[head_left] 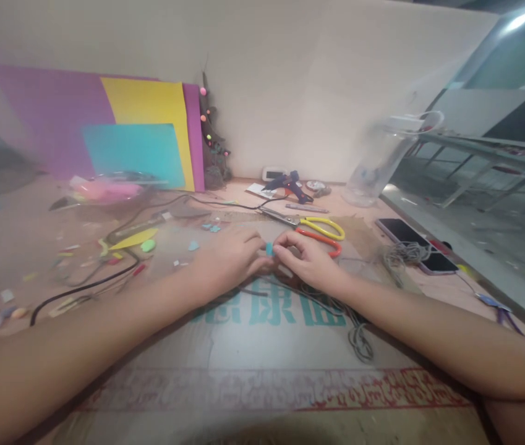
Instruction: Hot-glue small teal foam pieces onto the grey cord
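In the head view a small blue piece (269, 248), perhaps foam or paper, is held just above the board. My left hand (237, 256) pinches it from the left, thumb below and fingers above. From the other side my right hand (307, 258) has thumb and fingertips closed at its right edge. Right behind my right hand lie scissors (320, 224) with one yellow and one orange handle. Grey cord (359, 340) runs in loose loops beneath my right wrist. Small blue scraps (211, 227) lie beyond my left hand.
A printed cardboard sheet (262, 349) covers the table's front. At the back are a dark glue gun (290, 184), coloured sheets (136, 148) against the wall and a clear jug (378, 164). A phone (401, 232) lies right; a black cable (81, 287) winds across the left.
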Available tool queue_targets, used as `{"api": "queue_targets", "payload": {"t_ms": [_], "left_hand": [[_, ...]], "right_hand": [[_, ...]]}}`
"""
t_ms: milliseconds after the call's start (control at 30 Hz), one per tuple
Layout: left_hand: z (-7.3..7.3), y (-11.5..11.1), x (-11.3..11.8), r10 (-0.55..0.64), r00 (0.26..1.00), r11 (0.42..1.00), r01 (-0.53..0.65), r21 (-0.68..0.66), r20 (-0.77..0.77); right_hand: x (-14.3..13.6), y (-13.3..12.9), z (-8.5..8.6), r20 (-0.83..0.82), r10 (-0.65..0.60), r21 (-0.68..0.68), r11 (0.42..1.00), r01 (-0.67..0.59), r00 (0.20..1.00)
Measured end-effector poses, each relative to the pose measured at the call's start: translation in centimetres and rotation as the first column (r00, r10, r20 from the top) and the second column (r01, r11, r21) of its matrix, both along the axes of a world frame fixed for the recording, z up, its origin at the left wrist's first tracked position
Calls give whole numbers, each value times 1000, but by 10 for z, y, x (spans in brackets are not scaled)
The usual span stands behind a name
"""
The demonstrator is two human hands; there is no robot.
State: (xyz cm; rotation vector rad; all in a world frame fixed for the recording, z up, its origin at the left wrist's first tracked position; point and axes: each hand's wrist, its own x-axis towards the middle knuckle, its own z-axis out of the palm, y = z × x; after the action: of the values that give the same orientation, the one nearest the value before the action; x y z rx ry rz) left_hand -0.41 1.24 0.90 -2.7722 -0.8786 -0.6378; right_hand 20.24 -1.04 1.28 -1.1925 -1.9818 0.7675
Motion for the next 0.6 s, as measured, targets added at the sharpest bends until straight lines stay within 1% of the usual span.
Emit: {"api": "queue_targets", "payload": {"t_ms": [100, 200, 300, 367, 400, 467, 500, 600], "left_hand": [[-2, -2, 2, -2, 1000, 1000, 3, 3, -30], [0, -2, 4, -19, 1000, 999, 19, -47, 0], [2, 1, 3, -22, 993, 985, 42, -167, 116], [2, 4, 2, 1, 979, 958, 58, -282, 205], [2, 6, 1, 33, 970, 938, 53, -342, 241], [0, 11, -1, 114, 949, 898, 27, -439, 292], [-2, 13, -2, 154, 937, 882, 13, -471, 314], [-7, 18, -2, 219, 905, 846, 11, -532, 366]], "right_hand": [[1, -1, 1, 41, 63, 48, 997, -65, 997], [2, -2, 0, 30, 104, 48, 993, -105, 994], [2, 0, -3, 19, 94, 20, 995, -95, 995], [3, 2, -5, 23, 74, 17, 997, -74, 997], [3, 2, -6, 33, 64, 23, 998, -64, 997], [4, 4, -5, 101, 79, 61, 995, -85, 992], [5, 4, -4, 163, 104, 88, 989, -119, 981], [7, 2, 1, 383, 189, 149, 953, -262, 904]]}}
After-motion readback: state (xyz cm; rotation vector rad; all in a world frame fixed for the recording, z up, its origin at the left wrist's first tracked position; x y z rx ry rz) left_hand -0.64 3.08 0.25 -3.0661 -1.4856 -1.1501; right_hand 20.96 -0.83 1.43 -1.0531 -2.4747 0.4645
